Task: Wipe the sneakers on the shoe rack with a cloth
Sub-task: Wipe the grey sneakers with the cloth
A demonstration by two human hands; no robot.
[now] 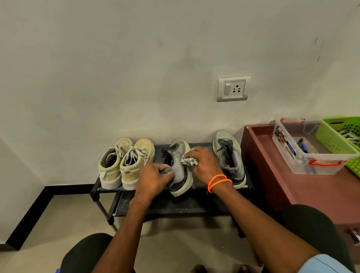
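A low black shoe rack [106, 189] stands against the wall. On its top shelf, a grey sneaker [180, 170] with a white sole lies tilted on its side in the middle. My left hand [154, 176] grips its heel collar. My right hand [202, 162] holds a bunched grey-white cloth [189, 161] against the sneaker's side. The matching grey sneaker [229, 156] stands upright to the right. A pair of yellowish sneakers [124, 161] sits at the left end.
A dark red cabinet [319, 192] stands right of the rack, carrying a clear plastic box [305, 149] and a green basket [352, 145]. A wall socket [233, 89] is above the rack. My knees and feet are at the bottom. The rack's lower shelf holds no shoes.
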